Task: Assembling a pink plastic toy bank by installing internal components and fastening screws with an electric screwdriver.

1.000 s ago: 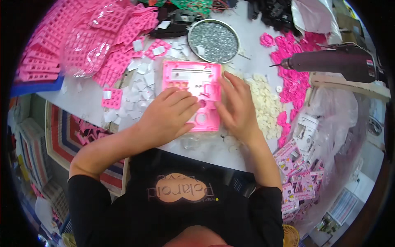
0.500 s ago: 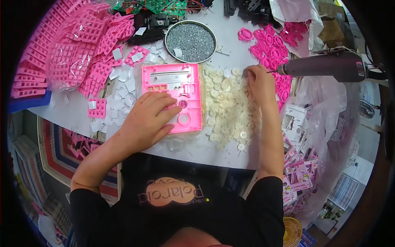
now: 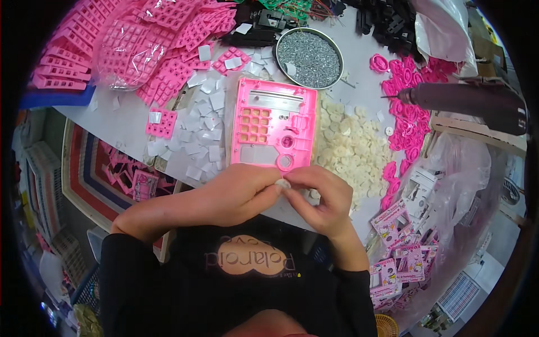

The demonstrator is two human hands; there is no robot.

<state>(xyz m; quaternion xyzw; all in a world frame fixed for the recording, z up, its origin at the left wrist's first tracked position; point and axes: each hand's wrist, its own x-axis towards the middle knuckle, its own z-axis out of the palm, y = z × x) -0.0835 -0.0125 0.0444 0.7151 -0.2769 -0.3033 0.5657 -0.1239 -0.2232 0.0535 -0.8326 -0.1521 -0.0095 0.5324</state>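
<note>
My left hand [image 3: 247,190] and my right hand [image 3: 327,197] meet in front of the near edge of a pink plastic casing [image 3: 305,147]. Between their pinched fingertips is a small white disc [image 3: 283,183], partly covered by the fingers. The casing lies open side up, with a silvery strip at its far end, a grid of square holes and two round rings. To its right spreads a heap of white plastic discs [image 3: 352,147].
A round pan of small screws [image 3: 310,56] stands beyond the casing. Right of the discs hangs a dark power screwdriver [image 3: 466,104], above pink ring parts [image 3: 401,78]. Pink keypads [image 3: 135,53] and white paper pieces [image 3: 196,132] lie left. Printed pink panels [image 3: 407,261] fill the lower right.
My left hand has left the casing and my right hand has come back from the disc heap; they now meet at a white disc. The view has shifted, moving the bench scene rightward.
</note>
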